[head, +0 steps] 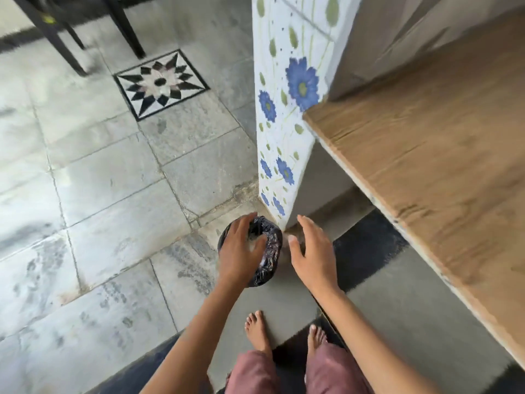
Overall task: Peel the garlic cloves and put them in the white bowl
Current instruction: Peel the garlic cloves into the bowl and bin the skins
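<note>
Black-lined bin [272, 245] is sitting on the floor, and the left hand [241, 251] is hovering over its mouth, fingers spread, gripping nothing visible. The right hand [312, 253] is hanging slack-fingered at its three o'clock. She or he is probably dumping skins. Garlic and white bowl aren't showing; next, heading for them.

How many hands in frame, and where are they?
2. The left hand is spread over the black-lined bin on the floor. The right hand is open just right of the bin, by the foot of the flowered panel. Neither visibly holds anything.
</note>
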